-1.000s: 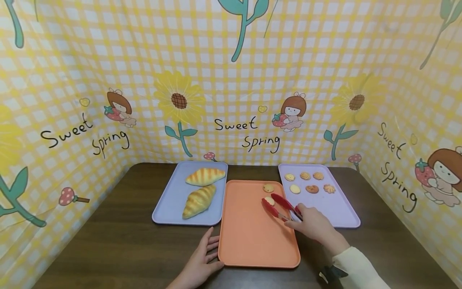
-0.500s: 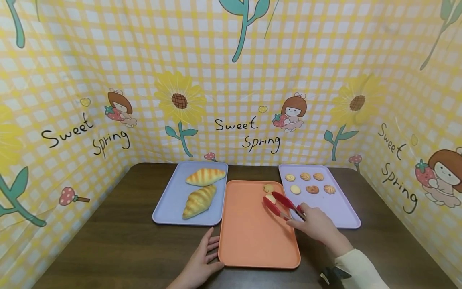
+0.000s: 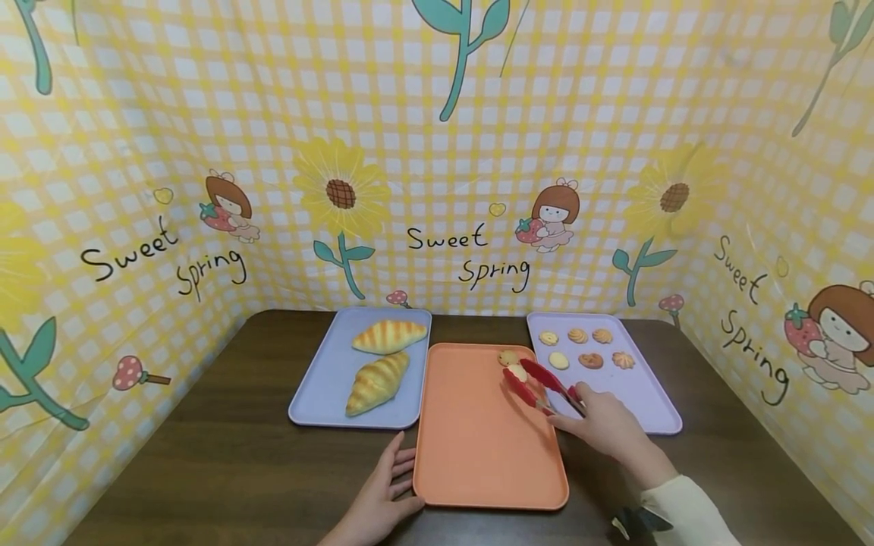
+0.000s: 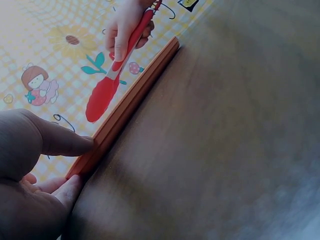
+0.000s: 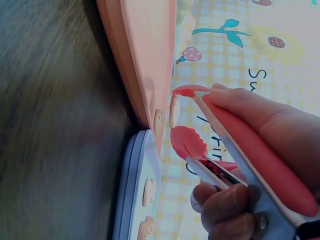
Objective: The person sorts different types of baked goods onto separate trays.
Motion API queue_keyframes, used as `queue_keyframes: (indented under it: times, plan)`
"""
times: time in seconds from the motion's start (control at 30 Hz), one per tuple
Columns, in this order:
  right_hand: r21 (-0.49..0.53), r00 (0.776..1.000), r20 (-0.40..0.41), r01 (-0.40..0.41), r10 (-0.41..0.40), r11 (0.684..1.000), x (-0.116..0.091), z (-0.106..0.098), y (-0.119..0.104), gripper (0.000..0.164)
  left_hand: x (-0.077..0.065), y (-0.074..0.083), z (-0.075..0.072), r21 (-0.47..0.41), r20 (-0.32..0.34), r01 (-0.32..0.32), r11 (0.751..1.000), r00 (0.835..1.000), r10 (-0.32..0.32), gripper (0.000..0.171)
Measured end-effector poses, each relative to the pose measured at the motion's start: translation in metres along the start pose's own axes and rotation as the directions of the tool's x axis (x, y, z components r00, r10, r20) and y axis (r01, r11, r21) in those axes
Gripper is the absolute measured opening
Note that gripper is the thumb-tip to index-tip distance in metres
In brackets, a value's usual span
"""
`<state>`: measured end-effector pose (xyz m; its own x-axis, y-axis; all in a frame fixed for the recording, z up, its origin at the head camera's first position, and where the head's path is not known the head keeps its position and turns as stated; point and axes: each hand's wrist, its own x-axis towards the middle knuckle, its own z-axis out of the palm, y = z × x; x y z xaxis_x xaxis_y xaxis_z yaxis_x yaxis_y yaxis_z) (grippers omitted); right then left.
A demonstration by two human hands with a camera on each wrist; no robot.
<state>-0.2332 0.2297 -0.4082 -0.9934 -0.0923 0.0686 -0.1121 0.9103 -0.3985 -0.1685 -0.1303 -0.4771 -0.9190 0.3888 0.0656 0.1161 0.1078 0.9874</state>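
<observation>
My right hand (image 3: 608,425) grips tongs (image 3: 544,379) with red tips and metal arms over the back right of the orange tray (image 3: 478,447). A pale round cookie (image 3: 517,372) lies between the red tips; in the right wrist view this cookie (image 5: 174,111) shows against the upper tip, above the tray. Just behind it, a speckled cookie (image 3: 507,357) rests on the tray. At the tray's front left corner, my left hand (image 3: 382,485) touches the rim with fingers extended. In the left wrist view, the thumb (image 4: 70,140) lies on the tray's edge.
On the left, a blue tray (image 3: 317,394) bears two croissants (image 3: 377,383). A lilac tray (image 3: 642,402) at right holds several cookies (image 3: 590,360). All trays stand on a dark wooden table (image 3: 225,447), with a checked cloth (image 3: 437,174) hanging behind.
The tongs in my right hand have shifted slightly right and back, and the pale cookie between their tips has moved the same way. My left hand stays at the tray corner.
</observation>
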Motion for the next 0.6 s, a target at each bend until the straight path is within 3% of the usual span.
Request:
queue_keyframes:
  times: [0.27, 0.6]
  plan:
    - [-0.025, 0.999, -0.007, -0.035, 0.034, 0.999, -0.004, -0.004, 0.009, 0.081, 0.000, 0.000, 0.001, 0.003, -0.005, -0.012, 1.000, 1.000, 0.012, 0.095]
    - [-0.057, 0.997, -0.079, 0.006, -0.011, 0.998, -0.015, -0.011, 0.029, 0.069, 0.001, 0.000, -0.001, 0.006, 0.006, 0.022, 1.000, 1.000, -0.022, 0.095]
